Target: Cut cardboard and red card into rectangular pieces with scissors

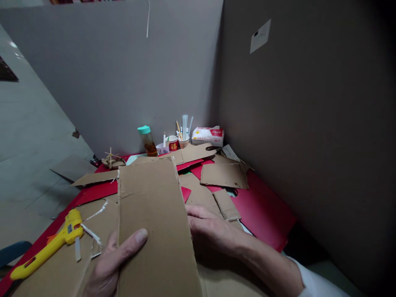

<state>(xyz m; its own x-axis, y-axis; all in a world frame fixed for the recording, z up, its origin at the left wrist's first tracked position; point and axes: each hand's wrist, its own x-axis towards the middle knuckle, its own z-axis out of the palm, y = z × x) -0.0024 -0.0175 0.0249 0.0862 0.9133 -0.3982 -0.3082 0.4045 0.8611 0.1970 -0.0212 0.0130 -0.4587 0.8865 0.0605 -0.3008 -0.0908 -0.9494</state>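
Note:
A long brown cardboard piece (154, 206) rises upright in front of me over the table. My left hand (114, 260) grips its left edge, with the thumb pressed on the near face and the fingers out of sight behind. My right hand (213, 231) is at the right edge of the same piece; its fingertips pass behind the board, so what they touch or hold is hidden. Left of the board a yellow hot glue gun (64, 243) lies on cardboard, a glue stick end showing beneath it.
Cardboard scraps (224, 175) cover the red tabletop (262, 214). At the back stand a teal-lidded bottle (148, 142), a cup of glue sticks (184, 140), a red cup (172, 143) and a tissue pack (208, 136). Grey partitions (123, 74) enclose the back and right.

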